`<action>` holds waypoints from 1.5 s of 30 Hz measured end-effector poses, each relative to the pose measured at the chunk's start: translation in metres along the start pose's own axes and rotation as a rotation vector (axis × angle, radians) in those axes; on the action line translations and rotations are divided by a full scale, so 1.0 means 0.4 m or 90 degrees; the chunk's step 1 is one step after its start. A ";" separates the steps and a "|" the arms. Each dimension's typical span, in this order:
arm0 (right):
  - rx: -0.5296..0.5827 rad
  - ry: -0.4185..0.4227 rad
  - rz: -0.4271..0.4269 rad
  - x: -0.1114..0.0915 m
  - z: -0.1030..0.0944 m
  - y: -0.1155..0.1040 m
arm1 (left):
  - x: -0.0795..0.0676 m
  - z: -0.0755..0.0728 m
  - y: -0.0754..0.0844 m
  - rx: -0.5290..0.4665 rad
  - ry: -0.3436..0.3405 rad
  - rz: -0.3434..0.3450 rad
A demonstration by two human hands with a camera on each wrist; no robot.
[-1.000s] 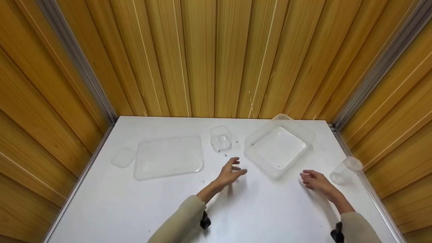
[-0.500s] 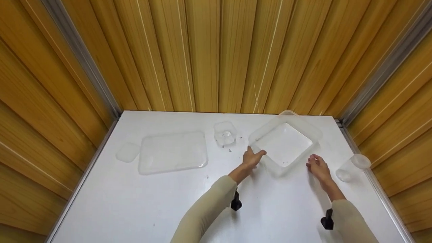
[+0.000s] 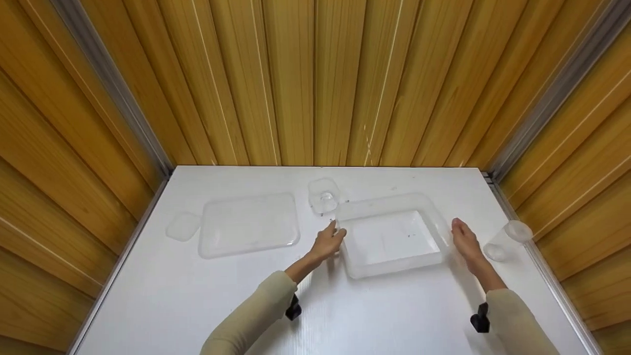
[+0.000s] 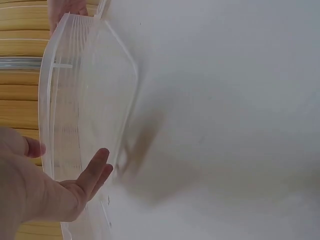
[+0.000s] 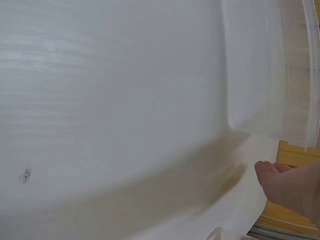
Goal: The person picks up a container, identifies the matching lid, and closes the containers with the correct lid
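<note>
A large translucent plastic box (image 3: 394, 264) sits on the white table, its long sides running roughly left to right. My left hand (image 3: 326, 242) grips its left end, the thumb over the rim and the fingers along the outer wall, as the left wrist view shows at the box wall (image 4: 107, 75). Beside the right end is my right hand (image 3: 466, 244), its fingers fairly straight. A small gap parts this hand (image 5: 287, 182) from the box (image 5: 260, 75) in the right wrist view. Close to the box's far left corner stands a small clear container (image 3: 318, 190) with something clear inside.
A large translucent rectangular lid (image 3: 249, 226) lies left of centre, with a small rounded lid (image 3: 183, 227) beside it. At the right edge is a clear cup (image 3: 508, 240), near my right hand. Small dark specks dot the table (image 3: 162, 296). Wood-patterned panels (image 3: 296, 84) enclose it.
The box has turned from a diagonal stance and come nearer and to the left. My left hand went to its wall, took hold and drew back left. My right hand has straightened its fingers.
</note>
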State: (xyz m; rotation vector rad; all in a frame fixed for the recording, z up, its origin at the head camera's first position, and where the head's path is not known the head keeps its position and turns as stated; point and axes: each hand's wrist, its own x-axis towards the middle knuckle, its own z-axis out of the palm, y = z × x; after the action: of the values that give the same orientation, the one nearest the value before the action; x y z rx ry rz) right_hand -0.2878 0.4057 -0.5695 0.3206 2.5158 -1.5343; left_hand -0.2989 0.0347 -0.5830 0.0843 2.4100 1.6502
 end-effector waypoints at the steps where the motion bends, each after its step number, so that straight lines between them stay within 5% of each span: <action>1: -0.005 -0.027 -0.005 -0.002 0.006 -0.004 | -0.007 -0.012 -0.009 -0.010 -0.008 0.006; 6: 0.008 -0.102 -0.019 -0.014 0.058 -0.020 | -0.034 -0.070 -0.040 -0.036 -0.035 0.028; 13: 0.060 -0.144 -0.011 -0.017 0.174 -0.044 | -0.083 -0.162 -0.074 -0.035 -0.009 0.023; 20: 0.099 -0.122 -0.007 -0.012 0.246 -0.064 | -0.107 -0.203 -0.090 -0.027 -0.015 0.048; 29: 0.098 -0.123 -0.029 -0.022 0.250 -0.049 | -0.101 -0.219 -0.106 -0.125 -0.077 -0.012; 32: 0.093 -0.112 -0.027 -0.030 0.239 -0.041 | -0.098 -0.230 -0.103 -0.147 -0.068 -0.028; 35: 0.093 -0.104 -0.034 -0.033 0.234 -0.033 | -0.091 -0.271 -0.104 -0.147 -0.006 -0.027; 38: 0.102 -0.105 -0.049 -0.034 0.235 -0.030 | -0.082 -0.349 -0.116 -0.110 0.114 -0.003; 42: 0.120 -0.098 -0.061 -0.034 0.236 -0.027 | -0.072 -0.468 -0.173 0.151 0.299 0.023; 45: 0.134 -0.081 -0.064 -0.035 0.238 -0.025 | -0.073 -0.537 -0.227 0.364 0.367 -0.022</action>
State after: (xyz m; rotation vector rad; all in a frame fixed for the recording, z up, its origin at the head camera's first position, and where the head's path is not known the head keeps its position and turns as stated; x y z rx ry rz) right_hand -0.2732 0.3152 -0.6005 0.1214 2.3103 -1.8025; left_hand -0.3089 -0.1999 -0.5887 -0.3915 3.2215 1.0074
